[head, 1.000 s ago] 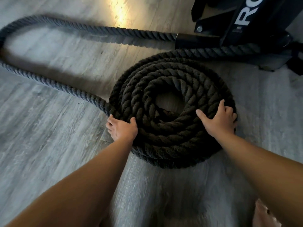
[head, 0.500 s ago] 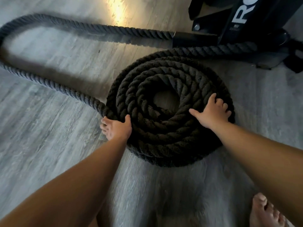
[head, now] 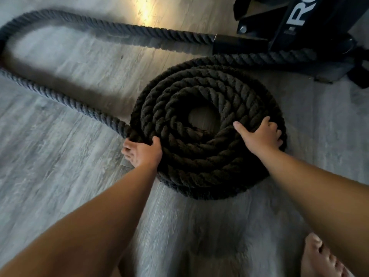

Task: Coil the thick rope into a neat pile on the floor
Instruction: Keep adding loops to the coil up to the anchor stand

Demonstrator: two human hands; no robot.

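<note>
Head view of a thick rope (head: 207,160), dark and twisted, wound into a flat round pile of several turns on the grey wood-grain floor (head: 60,176), with a small patch of bare floor showing at its centre. The left hand (head: 142,153) grips the pile's outer turn at its left edge, thumb on top and fingers curled underneath, at the spot where the uncoiled length (head: 65,100) joins the pile. That length runs away to the left, bends round in a wide loop and returns along the top of the view to a black end sleeve (head: 239,44). The right hand (head: 259,136) lies on the pile's right side, thumb stretched toward the centre and fingers bent over the outer turns, holding them. Another stretch of rope leaves the pile's far edge toward a black equipment frame (head: 311,23) bearing white letters. 1 bare foot (head: 321,256) stands at lower right.
</note>
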